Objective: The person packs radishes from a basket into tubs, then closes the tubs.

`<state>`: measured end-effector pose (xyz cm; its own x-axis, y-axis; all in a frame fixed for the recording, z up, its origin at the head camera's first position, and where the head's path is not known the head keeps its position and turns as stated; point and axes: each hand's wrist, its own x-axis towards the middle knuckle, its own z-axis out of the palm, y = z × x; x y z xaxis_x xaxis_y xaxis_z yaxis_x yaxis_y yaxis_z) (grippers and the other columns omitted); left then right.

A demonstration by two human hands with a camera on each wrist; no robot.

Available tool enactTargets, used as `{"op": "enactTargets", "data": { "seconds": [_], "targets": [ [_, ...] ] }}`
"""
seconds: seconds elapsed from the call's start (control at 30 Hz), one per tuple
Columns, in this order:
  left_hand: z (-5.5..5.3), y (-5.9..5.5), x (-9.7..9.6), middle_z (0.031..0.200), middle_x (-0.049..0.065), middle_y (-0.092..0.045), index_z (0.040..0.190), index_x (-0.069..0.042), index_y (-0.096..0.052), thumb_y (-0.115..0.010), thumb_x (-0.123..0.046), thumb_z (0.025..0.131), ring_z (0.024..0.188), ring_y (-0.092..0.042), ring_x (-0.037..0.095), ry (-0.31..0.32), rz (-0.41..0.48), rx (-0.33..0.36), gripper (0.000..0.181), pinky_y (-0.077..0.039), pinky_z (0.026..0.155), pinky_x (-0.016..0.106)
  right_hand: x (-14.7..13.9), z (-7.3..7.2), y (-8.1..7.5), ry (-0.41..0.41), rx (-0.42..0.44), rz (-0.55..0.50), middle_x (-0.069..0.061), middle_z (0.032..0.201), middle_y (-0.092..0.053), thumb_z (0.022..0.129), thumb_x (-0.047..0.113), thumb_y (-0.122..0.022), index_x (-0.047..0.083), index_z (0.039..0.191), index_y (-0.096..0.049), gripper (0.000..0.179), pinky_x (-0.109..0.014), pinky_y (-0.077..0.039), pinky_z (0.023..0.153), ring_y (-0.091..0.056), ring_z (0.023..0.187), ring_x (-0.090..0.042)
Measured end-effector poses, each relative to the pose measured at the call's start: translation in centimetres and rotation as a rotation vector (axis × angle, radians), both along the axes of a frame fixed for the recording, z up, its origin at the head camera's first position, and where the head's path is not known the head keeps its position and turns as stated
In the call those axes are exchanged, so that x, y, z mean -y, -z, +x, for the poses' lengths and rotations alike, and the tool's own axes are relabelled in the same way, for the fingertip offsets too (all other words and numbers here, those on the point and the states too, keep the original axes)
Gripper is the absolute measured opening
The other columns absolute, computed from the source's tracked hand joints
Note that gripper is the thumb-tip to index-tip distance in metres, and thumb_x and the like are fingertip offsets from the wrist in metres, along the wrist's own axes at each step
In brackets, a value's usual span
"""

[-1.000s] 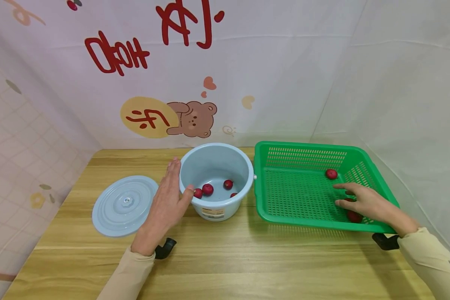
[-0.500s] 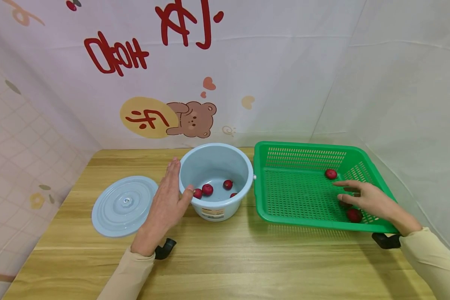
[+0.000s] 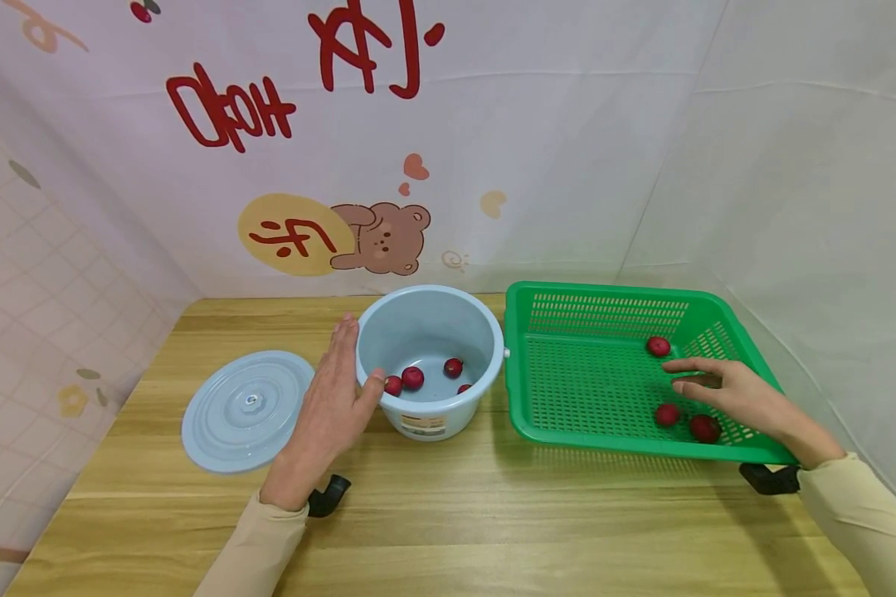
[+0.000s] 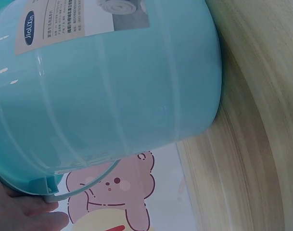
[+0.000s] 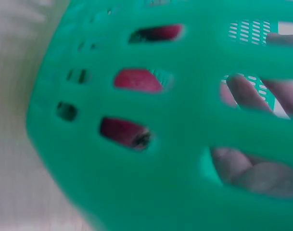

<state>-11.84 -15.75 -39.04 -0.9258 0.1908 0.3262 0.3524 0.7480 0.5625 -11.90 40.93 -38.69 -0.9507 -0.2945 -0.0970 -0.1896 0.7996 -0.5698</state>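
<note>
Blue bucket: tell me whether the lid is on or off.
Off: the lid lies on the table to the left of the bucket, whose uncovered top shows red fruits inside.

From my station I see, left to right: round blue plastic lid (image 3: 250,410), round blue plastic bucket (image 3: 427,332), rectangular green plastic basket (image 3: 593,385).

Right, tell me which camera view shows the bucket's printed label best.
The left wrist view: the printed label is large enough to read "JiaLiXin", though the frame crops it. The head view shows it small on the light-blue bucket, lettering unreadable. The right wrist view, mostly green plastic basket, shows none of it.
</note>
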Motion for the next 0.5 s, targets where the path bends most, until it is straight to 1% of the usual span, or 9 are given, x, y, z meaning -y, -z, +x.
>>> {"op": "enactTargets", "data": {
  "seconds": [0.03,0.13,0.2,0.27,0.3,0.37,0.43,0.5],
  "targets": [
    [0.0,0.0,0.0,0.171,0.016,-0.017,0.164,0.001,-0.019,-0.051,-0.037,0.104,0.158,-0.014,0.032,0.000,0.000,0.000,0.078,-0.024,0.122,0.061,0.0,0.0,0.1,-0.007,0.004,-0.004,-0.016,0.131,-0.069,0.104,0.027,-0.064,0.013,0.143,-0.062,0.041,-0.024,-0.053,0.079,-0.063,0.105,0.005],
    [0.0,0.0,0.0,0.172,0.015,-0.016,0.164,0.001,-0.018,-0.051,-0.037,0.104,0.158,-0.014,0.032,0.001,0.000,0.002,0.078,-0.022,0.122,0.060,0.2,0.0,0.2,-0.051,0.039,-0.033,-0.018,0.135,-0.066,0.103,0.025,-0.065,0.009,0.144,-0.059,0.044,-0.023,-0.054,0.082,-0.065,0.112,-0.003],
    [0.0,0.0,0.0,0.172,0.014,-0.016,0.164,0.001,-0.018,-0.050,-0.038,0.104,0.158,-0.013,0.032,0.001,-0.002,0.006,0.078,-0.022,0.123,0.059,0.3,0.2,0.2,-0.078,0.089,-0.068,-0.020,0.140,-0.062,0.103,0.025,-0.065,0.007,0.146,-0.057,0.047,-0.024,-0.055,0.083,-0.065,0.117,-0.011],
    [-0.1,0.1,0.0,0.172,0.015,-0.016,0.164,0.000,-0.017,-0.050,-0.037,0.104,0.158,-0.013,0.032,0.000,-0.005,0.009,0.078,-0.022,0.123,0.059,0.6,0.3,0.2,-0.106,0.135,-0.097,-0.021,0.142,-0.060,0.103,0.025,-0.065,0.006,0.147,-0.056,0.049,-0.025,-0.056,0.084,-0.065,0.122,-0.023],
    [-0.1,0.1,0.0,0.172,0.014,-0.016,0.164,0.000,-0.017,-0.050,-0.037,0.104,0.159,-0.013,0.032,-0.001,-0.005,0.012,0.078,-0.022,0.123,0.059,0.7,0.4,0.1,-0.111,0.155,-0.110,-0.021,0.143,-0.060,0.103,0.026,-0.065,0.006,0.147,-0.056,0.049,-0.026,-0.056,0.084,-0.065,0.122,-0.024],
    [0.0,0.0,0.0,0.172,0.013,-0.015,0.165,-0.001,-0.016,-0.050,-0.037,0.104,0.159,-0.012,0.032,-0.003,-0.006,0.019,0.078,-0.022,0.123,0.059,0.9,0.5,0.1,-0.119,0.187,-0.115,-0.020,0.144,-0.059,0.103,0.028,-0.066,0.009,0.148,-0.056,0.050,-0.027,-0.056,0.084,-0.064,0.122,-0.032],
    [-0.1,0.1,0.0,0.173,0.013,-0.015,0.165,-0.001,-0.016,-0.050,-0.036,0.104,0.159,-0.012,0.031,-0.004,-0.005,0.022,0.078,-0.022,0.123,0.060,1.2,0.7,-0.1,-0.125,0.198,-0.111,-0.019,0.144,-0.059,0.102,0.030,-0.066,0.012,0.148,-0.056,0.050,-0.028,-0.055,0.084,-0.063,0.122,-0.036],
    [-0.1,0.1,0.0,0.172,0.013,-0.015,0.164,-0.001,-0.017,-0.051,-0.036,0.104,0.159,-0.012,0.031,-0.005,-0.005,0.022,0.078,-0.021,0.123,0.059,1.6,0.9,-0.3,-0.132,0.203,-0.115,-0.020,0.144,-0.059,0.102,0.030,-0.067,0.012,0.148,-0.056,0.050,-0.028,-0.056,0.083,-0.063,0.122,-0.037]
  ]
}}
